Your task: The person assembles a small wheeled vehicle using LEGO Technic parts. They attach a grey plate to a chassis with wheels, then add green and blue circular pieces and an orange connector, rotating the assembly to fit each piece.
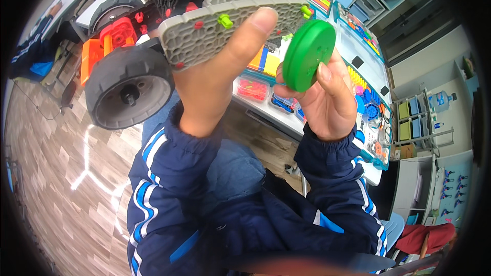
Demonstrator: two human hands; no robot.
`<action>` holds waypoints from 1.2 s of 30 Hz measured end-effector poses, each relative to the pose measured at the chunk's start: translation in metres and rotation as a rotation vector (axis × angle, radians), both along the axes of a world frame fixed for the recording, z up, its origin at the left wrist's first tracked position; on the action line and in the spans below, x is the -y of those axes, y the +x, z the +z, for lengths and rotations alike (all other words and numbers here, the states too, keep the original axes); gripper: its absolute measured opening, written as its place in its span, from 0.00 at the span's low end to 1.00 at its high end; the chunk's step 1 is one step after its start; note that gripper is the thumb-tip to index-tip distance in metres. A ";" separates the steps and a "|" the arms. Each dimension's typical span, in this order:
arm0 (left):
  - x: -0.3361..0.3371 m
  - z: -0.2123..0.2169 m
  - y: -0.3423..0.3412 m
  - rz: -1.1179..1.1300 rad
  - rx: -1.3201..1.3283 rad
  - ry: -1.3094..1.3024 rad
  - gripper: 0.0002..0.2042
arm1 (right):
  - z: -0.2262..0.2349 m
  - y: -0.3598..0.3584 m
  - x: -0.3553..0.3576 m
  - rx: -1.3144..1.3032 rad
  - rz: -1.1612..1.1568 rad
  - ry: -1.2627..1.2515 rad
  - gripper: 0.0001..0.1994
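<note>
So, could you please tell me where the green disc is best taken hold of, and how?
I'd probably pinch the green disc by its grooved rim, coming from above: it stands steeply tilted with its upper edge free, while the right hand grips its lower part.

Bright, fairly even indoor light fills the view. White, branching glare streaks cross the floor at left; a soft sheen lies on the green disc. Straight edges bow outward, black vignetting swallows the corners, and a reddish smear blurs the bottom edge.
</note>
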State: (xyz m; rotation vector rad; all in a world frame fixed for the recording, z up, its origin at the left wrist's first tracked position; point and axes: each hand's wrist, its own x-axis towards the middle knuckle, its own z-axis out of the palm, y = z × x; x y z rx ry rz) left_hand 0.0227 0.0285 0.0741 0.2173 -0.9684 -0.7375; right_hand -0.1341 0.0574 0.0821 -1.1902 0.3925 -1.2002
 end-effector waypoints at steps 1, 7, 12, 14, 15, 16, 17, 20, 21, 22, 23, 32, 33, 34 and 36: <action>0.000 -0.001 0.000 -0.011 0.000 0.015 0.09 | 0.002 0.001 -0.003 0.034 -0.020 0.026 0.20; 0.002 0.000 0.000 -0.032 0.028 0.001 0.09 | 0.009 0.012 -0.011 -0.078 -0.257 -0.039 0.13; 0.001 0.001 -0.002 -0.051 -0.001 0.018 0.09 | 0.012 0.012 -0.010 -0.057 -0.271 -0.066 0.13; 0.001 0.000 -0.002 -0.050 -0.008 0.026 0.09 | 0.012 0.011 -0.010 -0.039 -0.241 -0.075 0.14; 0.002 0.000 -0.002 -0.046 -0.011 0.028 0.09 | 0.012 0.011 -0.010 -0.038 -0.247 -0.060 0.14; 0.002 -0.002 -0.001 -0.050 0.011 0.024 0.10 | 0.012 0.011 -0.010 -0.029 -0.245 -0.050 0.15; 0.003 -0.003 0.000 -0.054 0.034 0.020 0.12 | 0.012 0.011 -0.010 -0.003 -0.233 -0.051 0.16; 0.006 -0.009 0.004 -0.048 0.055 -0.008 0.20 | 0.012 0.012 -0.010 -0.076 -0.258 -0.072 0.19; 0.010 -0.010 0.002 -0.018 -0.021 -0.015 0.20 | 0.013 0.012 -0.011 -0.087 -0.265 -0.062 0.19; 0.013 -0.011 0.001 0.011 -0.097 -0.022 0.20 | 0.013 0.013 -0.011 -0.086 -0.269 -0.061 0.20; 0.015 -0.012 0.001 0.027 -0.091 -0.028 0.20 | 0.014 0.014 -0.012 -0.086 -0.275 -0.061 0.21; 0.024 -0.016 0.007 0.163 0.066 0.097 0.19 | 0.014 -0.026 -0.009 -0.176 -0.374 -0.115 0.20; 0.027 -0.015 0.010 0.152 0.062 0.037 0.19 | 0.014 -0.042 -0.007 -0.221 -0.453 -0.178 0.18; 0.027 -0.016 0.010 0.117 0.017 0.050 0.18 | 0.016 -0.064 -0.004 -0.251 -0.541 -0.236 0.17; 0.028 -0.017 0.010 0.057 -0.070 0.013 0.18 | 0.025 -0.117 0.004 -0.409 -0.756 -0.266 0.16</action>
